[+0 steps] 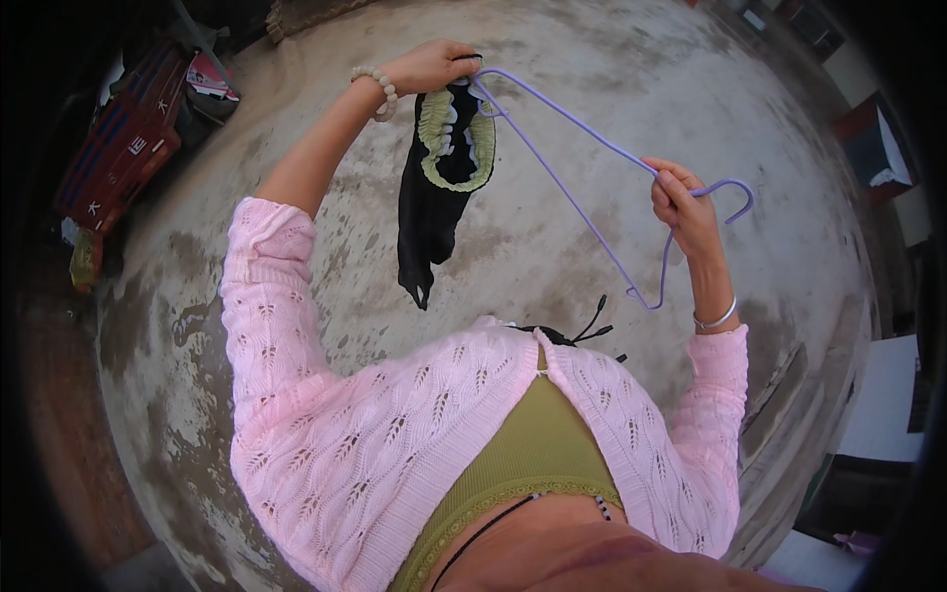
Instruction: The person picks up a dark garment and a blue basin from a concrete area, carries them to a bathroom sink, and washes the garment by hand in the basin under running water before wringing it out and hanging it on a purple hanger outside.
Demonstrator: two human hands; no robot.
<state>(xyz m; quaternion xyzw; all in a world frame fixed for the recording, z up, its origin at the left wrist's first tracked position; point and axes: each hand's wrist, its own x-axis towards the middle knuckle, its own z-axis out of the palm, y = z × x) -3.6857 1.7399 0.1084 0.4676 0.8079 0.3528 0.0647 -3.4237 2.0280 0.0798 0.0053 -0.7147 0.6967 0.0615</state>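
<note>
At the upper middle, my left hand, with a beaded bracelet at its wrist, grips a black garment by its top edge. The garment hangs down and has a ruffled light-green trim around its opening. One corner of a purple clothes hanger meets the fingers of that hand. My right hand, wearing a silver bangle, is closed around the hanger near the base of its hook, which points to the right. The hanger is held tilted, its long bar running down to the right.
Wet-stained concrete ground lies below. A dark red object bearing writing stands at the upper left, beside a pole and other items. Low steps or ledges run along the right, with a dark red-framed object farther up.
</note>
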